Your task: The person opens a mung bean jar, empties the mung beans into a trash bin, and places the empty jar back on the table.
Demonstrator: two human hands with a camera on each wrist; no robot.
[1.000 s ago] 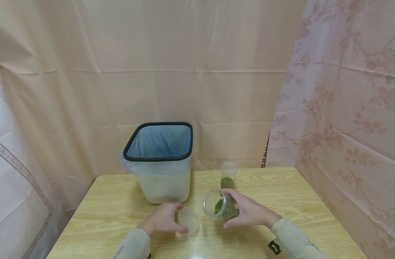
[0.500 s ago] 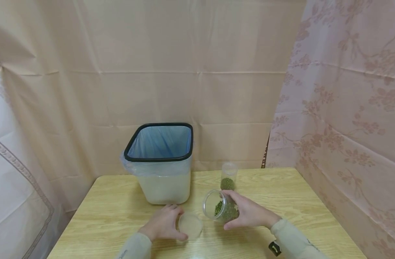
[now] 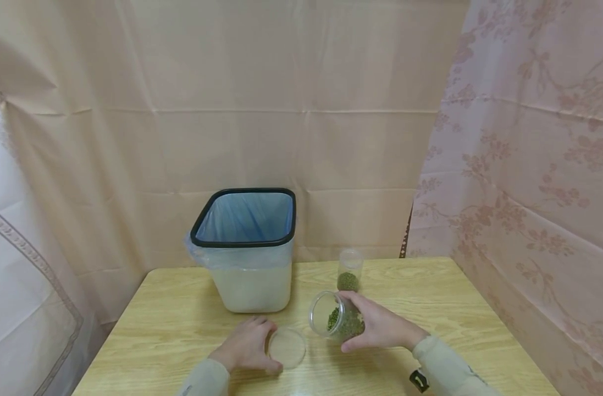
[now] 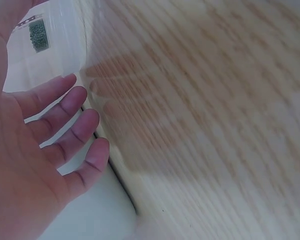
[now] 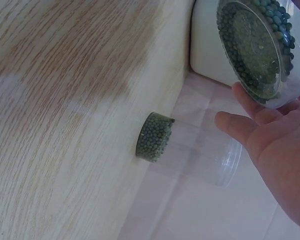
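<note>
My left hand [image 3: 247,344] holds a clear round lid [image 3: 287,348] by its left edge, thumb and forefinger around it, at or just above the table. In the left wrist view the other fingers [image 4: 72,132] are spread and lightly bent. My right hand [image 3: 380,325] grips a clear plastic jar [image 3: 326,314] of small green beans [image 3: 333,318], tilted with its open mouth facing left. In the right wrist view the jar's bottom [image 5: 252,47] shows, with beans against it. Behind the right hand stands a second clear jar [image 3: 350,264], part-filled with green beans.
A pale bin [image 3: 254,289] with a black rim [image 3: 242,243] and blue liner stands at the back left of the wooden table [image 3: 430,302]. Beige cloth hangs behind the table, and a flowered curtain [image 3: 538,220] hangs at the right.
My left hand has lowered the lid, which lies flatter, then shifted slightly left with it. The right hand and its tilted jar have hardly moved.
</note>
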